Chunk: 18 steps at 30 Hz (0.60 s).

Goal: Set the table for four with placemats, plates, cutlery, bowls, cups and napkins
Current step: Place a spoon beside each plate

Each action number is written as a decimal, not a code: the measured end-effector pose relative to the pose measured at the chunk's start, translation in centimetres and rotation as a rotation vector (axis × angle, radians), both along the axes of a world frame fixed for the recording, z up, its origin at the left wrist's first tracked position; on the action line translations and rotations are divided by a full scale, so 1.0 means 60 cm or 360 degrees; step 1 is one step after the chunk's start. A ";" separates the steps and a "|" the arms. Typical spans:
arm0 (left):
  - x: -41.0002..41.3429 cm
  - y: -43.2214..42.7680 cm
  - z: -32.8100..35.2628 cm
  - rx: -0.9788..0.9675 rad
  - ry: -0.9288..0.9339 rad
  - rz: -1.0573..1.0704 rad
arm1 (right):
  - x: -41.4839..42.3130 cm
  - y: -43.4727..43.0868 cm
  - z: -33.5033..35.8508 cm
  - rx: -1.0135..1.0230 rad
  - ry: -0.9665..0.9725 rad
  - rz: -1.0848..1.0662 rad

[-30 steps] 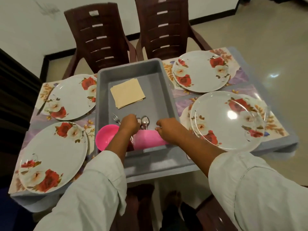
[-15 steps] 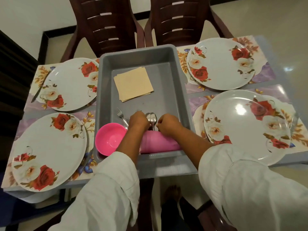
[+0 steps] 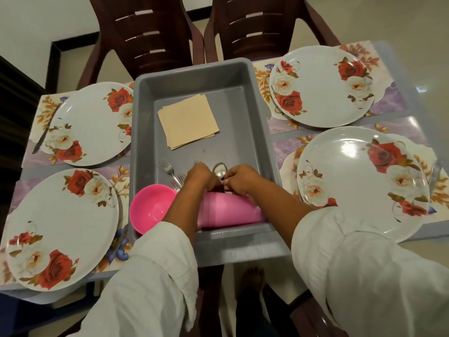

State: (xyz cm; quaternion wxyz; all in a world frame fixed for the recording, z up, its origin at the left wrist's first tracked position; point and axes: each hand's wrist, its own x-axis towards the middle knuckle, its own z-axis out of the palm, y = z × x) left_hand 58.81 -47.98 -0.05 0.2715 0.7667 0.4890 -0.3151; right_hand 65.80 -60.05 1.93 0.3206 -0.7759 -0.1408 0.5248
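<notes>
Four plates [image 3: 92, 122] flank the grey tub [image 3: 243, 76], two either side, on four placemats [image 3: 388, 105]. In the tub: at least three forks [image 3: 170, 170], one spoon [image 3: 220, 169], one pink bowl [image 3: 150, 210], one napkin stack [image 3: 188, 121] (sheets uncountable). Behind it, two chairs [image 3: 145, 32].

The widest open passage lies over the bare floor in the upper half of the grey tub [image 3: 262, 113], above and right of the napkin stack [image 3: 188, 124]. The tub's lower end is crowded. The left hand [image 3: 199, 177] and right hand [image 3: 239, 178] meet at the spoon [image 3: 220, 169], with forks [image 3: 170, 171] just left, a pink bowl [image 3: 150, 211] at the lower-left corner and pink cups [image 3: 228, 212] along the near wall. Plates [image 3: 90, 122] fill both sides of the tabletop [image 3: 243, 251], with a narrow strip between each pair. Two chairs [image 3: 150, 32] block the top of the frame.
</notes>
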 end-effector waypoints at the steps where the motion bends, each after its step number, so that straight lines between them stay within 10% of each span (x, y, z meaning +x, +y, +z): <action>1: -0.001 0.000 0.001 -0.0022 -0.0066 -0.0004 | 0.000 -0.002 0.002 0.0011 0.0068 -0.0070; 18: 0.007 -0.006 0.068 -0.0136 -0.1239 0.0591 | 0.016 -0.019 0.046 0.0620 0.0140 -0.0493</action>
